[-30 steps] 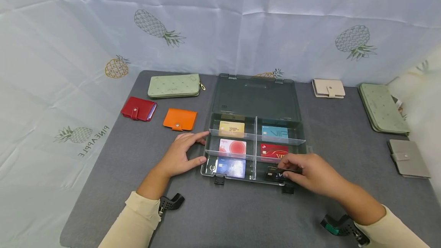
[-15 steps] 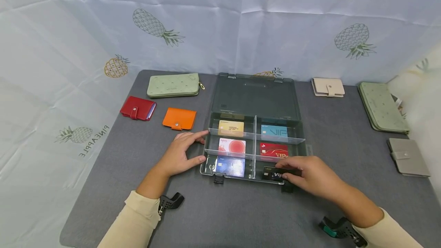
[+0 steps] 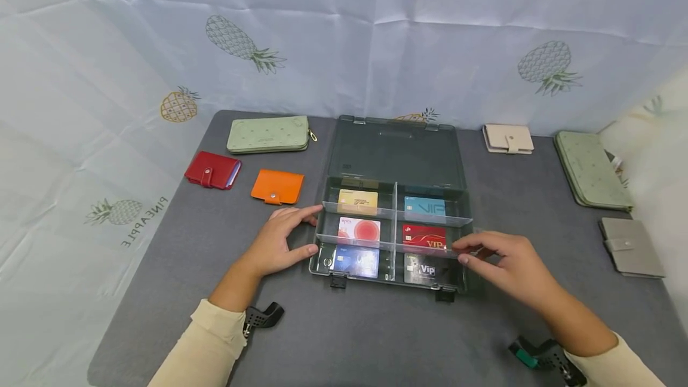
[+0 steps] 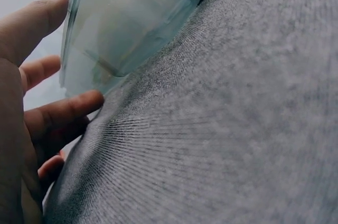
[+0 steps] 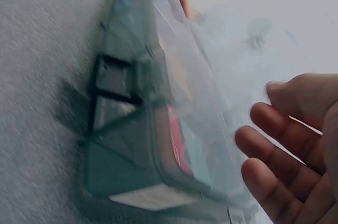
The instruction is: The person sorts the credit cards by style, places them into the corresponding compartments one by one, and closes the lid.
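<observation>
From the head view, the left hand [image 3: 279, 243] rests spread against the clear organizer box [image 3: 454, 208], while the right hand [image 3: 505, 264] hovers loose-fingered, holding nothing, by its right wall near the black card [image 3: 424, 269] lying flat in the front-right compartment (thin, stiff, slick; best pinched by an edge). Left wrist view: straight fingers [image 4: 63, 110] touch the box wall [image 4: 121, 28]. Right wrist view: relaxed fingers [image 5: 274, 150] sit just beside the blurred box [image 5: 153, 129].

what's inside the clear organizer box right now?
Six cards, one per compartment of the organizer box: gold, teal, pink-red, red VIP, blue, and black VIP card. Anything beneath them is covered.

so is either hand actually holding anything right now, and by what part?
Neither holds anything. The left hand rests on the organizer box at its left wall; the right hand is open beside its right edge, the black VIP card lying inside.
</observation>
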`<state>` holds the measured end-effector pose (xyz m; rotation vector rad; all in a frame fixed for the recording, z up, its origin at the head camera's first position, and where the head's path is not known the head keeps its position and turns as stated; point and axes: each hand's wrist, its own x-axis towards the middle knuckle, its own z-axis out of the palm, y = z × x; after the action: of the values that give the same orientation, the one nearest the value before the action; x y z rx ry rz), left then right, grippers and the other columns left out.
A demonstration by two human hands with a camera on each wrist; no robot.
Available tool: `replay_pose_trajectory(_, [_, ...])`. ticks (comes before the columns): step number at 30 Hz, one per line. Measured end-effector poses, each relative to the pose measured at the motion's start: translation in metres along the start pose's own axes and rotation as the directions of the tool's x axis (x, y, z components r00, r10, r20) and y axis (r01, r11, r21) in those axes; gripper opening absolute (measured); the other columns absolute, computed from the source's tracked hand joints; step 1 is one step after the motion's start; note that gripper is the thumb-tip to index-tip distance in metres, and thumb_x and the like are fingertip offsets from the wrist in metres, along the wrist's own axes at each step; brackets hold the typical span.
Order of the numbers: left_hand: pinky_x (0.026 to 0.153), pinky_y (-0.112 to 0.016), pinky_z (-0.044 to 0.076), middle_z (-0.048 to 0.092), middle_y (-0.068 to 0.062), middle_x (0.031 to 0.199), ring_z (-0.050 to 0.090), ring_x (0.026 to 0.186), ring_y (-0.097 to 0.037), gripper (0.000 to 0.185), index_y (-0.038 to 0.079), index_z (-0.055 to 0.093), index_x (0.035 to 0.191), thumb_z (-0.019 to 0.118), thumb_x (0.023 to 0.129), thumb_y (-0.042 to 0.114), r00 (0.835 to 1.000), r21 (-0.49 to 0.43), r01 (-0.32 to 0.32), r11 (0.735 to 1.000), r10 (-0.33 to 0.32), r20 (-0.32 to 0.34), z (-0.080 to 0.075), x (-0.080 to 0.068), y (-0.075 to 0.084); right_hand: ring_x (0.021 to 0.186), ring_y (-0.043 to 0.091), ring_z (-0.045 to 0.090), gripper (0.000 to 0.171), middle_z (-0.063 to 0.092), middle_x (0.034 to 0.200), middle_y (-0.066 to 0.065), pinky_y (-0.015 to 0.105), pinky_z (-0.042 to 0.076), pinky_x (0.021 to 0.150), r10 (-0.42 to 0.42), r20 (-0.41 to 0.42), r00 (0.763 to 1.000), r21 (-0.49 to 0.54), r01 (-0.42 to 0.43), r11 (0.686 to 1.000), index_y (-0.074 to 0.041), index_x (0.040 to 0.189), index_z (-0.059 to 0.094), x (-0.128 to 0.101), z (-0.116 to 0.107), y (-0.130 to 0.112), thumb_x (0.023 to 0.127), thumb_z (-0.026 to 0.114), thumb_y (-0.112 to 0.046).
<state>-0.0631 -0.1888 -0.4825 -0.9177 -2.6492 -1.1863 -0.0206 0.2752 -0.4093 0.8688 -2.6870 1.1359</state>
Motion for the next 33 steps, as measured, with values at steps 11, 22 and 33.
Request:
replay_pose_trajectory(11, [0.087,-0.046,0.055,0.068,-0.009,0.135,0.066,0.112,-0.025,0.054,0.008,0.063,0.147,0.072,0.099,0.031,0.982,-0.112,0.169,0.979,-0.178,-0.07,-0.011,0.047,0.01,0.102,0.0,0.063,0.034,0.071,0.121,0.013,0.013,0.05,0.081,0.32,-0.095,0.943,0.145,-0.305,0.941,-0.004,0.133,0.07,0.02,-0.007,0.034,0.1,0.075,-0.004])
replay_pose_trajectory(22, [0.104,-0.055,0.051,0.044,-0.018,0.161,0.057,0.134,-0.034,0.076,0.004,0.037,0.166,0.065,0.106,0.043,0.918,0.0,0.381,0.925,-0.378,0.123,-0.021,0.126,-0.008,0.143,0.045,0.046,0.076,0.039,0.166,0.023,0.066,0.042,0.11,0.527,0.12,0.841,0.121,-0.539,0.833,-0.006,0.169,0.03,0.074,-0.019,0.088,0.109,0.063,-0.04])
replay_pose_trajectory(33, [0.1,-0.047,0.053,0.059,-0.017,0.149,0.062,0.122,-0.031,0.086,0.002,0.04,0.164,0.075,0.099,0.047,0.832,0.049,0.487,0.872,-0.48,0.28,-0.026,0.151,-0.017,0.142,0.048,0.046,0.088,0.038,0.163,0.031,0.066,0.04,0.113,0.55,0.279,0.787,0.013,-0.576,0.817,0.004,0.167,0.026,0.099,-0.022,0.108,0.106,0.066,-0.046])
